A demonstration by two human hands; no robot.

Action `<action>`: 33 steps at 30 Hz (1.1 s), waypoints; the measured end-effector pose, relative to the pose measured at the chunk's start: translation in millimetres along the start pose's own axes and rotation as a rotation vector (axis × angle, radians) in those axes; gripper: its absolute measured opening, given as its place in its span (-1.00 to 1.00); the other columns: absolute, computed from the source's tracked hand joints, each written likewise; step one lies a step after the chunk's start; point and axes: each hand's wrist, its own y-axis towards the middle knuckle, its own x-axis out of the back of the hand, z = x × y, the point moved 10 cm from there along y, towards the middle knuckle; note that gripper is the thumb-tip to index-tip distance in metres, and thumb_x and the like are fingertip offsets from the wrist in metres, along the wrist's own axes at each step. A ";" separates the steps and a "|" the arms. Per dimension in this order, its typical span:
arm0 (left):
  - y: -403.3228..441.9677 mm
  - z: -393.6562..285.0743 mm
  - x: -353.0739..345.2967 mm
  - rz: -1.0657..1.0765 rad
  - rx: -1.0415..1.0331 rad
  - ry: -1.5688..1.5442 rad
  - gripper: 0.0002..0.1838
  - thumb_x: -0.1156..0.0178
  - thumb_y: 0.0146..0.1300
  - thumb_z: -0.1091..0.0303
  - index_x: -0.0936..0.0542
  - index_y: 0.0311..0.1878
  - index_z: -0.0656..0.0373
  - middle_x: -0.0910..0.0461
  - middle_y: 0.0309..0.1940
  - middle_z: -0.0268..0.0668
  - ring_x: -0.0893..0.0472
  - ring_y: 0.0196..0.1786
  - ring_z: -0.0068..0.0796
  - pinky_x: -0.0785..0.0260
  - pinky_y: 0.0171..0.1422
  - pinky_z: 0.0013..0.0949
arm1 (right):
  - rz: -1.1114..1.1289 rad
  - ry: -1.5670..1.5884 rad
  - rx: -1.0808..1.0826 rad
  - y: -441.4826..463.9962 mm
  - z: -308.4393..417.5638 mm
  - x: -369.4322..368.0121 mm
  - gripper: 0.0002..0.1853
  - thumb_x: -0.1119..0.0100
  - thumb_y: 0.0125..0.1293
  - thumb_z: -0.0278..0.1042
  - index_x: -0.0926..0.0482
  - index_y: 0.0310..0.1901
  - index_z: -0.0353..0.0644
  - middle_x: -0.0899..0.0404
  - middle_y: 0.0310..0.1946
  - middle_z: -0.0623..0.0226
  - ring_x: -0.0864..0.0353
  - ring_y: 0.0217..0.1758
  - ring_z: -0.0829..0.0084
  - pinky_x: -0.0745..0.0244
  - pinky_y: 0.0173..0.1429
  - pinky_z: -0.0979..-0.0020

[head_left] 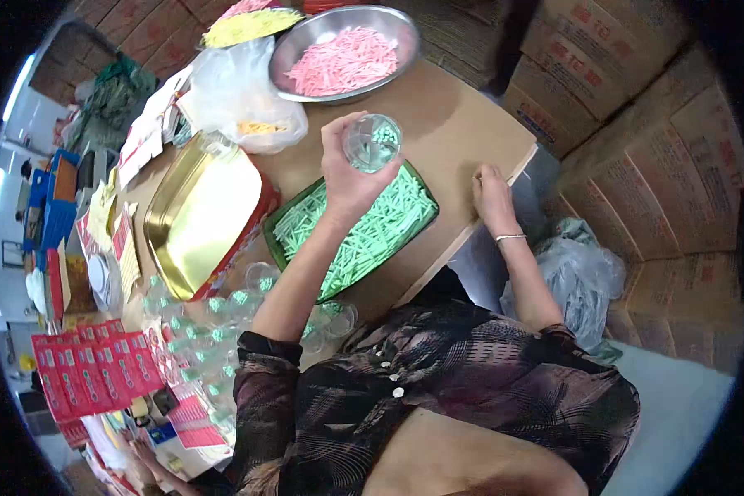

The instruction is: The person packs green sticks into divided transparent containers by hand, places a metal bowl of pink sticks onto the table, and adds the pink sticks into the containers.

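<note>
My left hand (351,169) is wrapped round a clear round plastic cup (373,142), with several thin green sticks (385,132) bunched at one side inside it. Below that hand lies a dark green tray (432,217) heaped with loose green sticks (380,231); my forearm hides part of it. My right hand (492,197) has its fingers curled closed at the table's right edge, and nothing shows in them. A bracelet (511,237) circles that wrist.
A metal bowl (409,41) of pink sticks and a plastic bag (231,83) stand at the back. Left of the tray is a gold-lined tin (174,223). Several filled clear cups (215,331) crowd the near left. Stacked cartons (636,174) rise on the right. Another person's hand (146,455) shows lower left.
</note>
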 end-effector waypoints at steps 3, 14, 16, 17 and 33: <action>-17.0 -24.1 42.9 -0.101 -0.046 0.104 -0.25 -0.42 -0.19 0.50 -0.31 0.15 0.18 -0.42 0.01 -0.20 -0.52 -0.04 -0.32 -0.42 0.11 -0.34 | 0.035 0.007 0.050 5.0 15.1 3.6 -0.90 -0.11 0.19 -0.56 -0.49 -0.24 -0.29 -0.56 -0.34 0.07 -0.55 -0.36 0.05 -0.47 -0.19 0.20; -66.2 -64.1 124.4 -0.274 0.010 0.295 -0.25 -0.45 -0.14 0.46 -0.29 0.15 0.20 -0.36 0.01 -0.22 -0.47 0.00 -0.35 -0.37 0.13 -0.34 | 0.352 1.114 0.197 15.4 247.9 60.6 -0.93 -0.19 0.27 -0.56 -0.51 -0.25 -0.23 -0.57 -0.28 0.34 -0.48 -0.35 0.61 -0.40 -0.24 0.62; -70.1 -67.6 127.0 -0.274 0.029 0.258 -0.26 -0.46 -0.13 0.44 -0.29 0.15 0.20 -0.36 -0.01 -0.22 -0.46 0.01 -0.36 -0.35 0.15 -0.33 | 0.328 1.236 0.302 11.1 281.2 69.6 -0.92 -0.20 0.25 -0.58 -0.51 -0.25 -0.23 -0.56 -0.24 0.33 -0.48 -0.34 0.61 -0.39 -0.24 0.63; -72.5 -70.3 129.3 -0.287 0.034 0.259 -0.26 -0.45 -0.13 0.45 -0.29 0.16 0.20 -0.36 0.00 -0.22 -0.46 0.01 -0.36 -0.36 0.15 -0.33 | 0.317 1.210 0.387 9.8 296.6 72.3 -0.91 -0.20 0.24 -0.59 -0.51 -0.25 -0.23 -0.55 -0.23 0.32 -0.47 -0.34 0.61 -0.39 -0.24 0.62; -76.5 -112.0 157.4 -0.458 -0.195 0.456 -0.23 -0.46 -0.22 0.52 -0.31 0.13 0.21 -0.38 -0.01 -0.18 -0.47 -0.02 -0.27 -0.37 0.09 -0.34 | -0.031 0.768 0.880 -21.7 367.8 101.7 -0.84 -0.22 0.13 -0.64 -0.53 -0.26 -0.21 -0.52 -0.25 0.33 -0.44 -0.36 0.52 -0.36 -0.31 0.53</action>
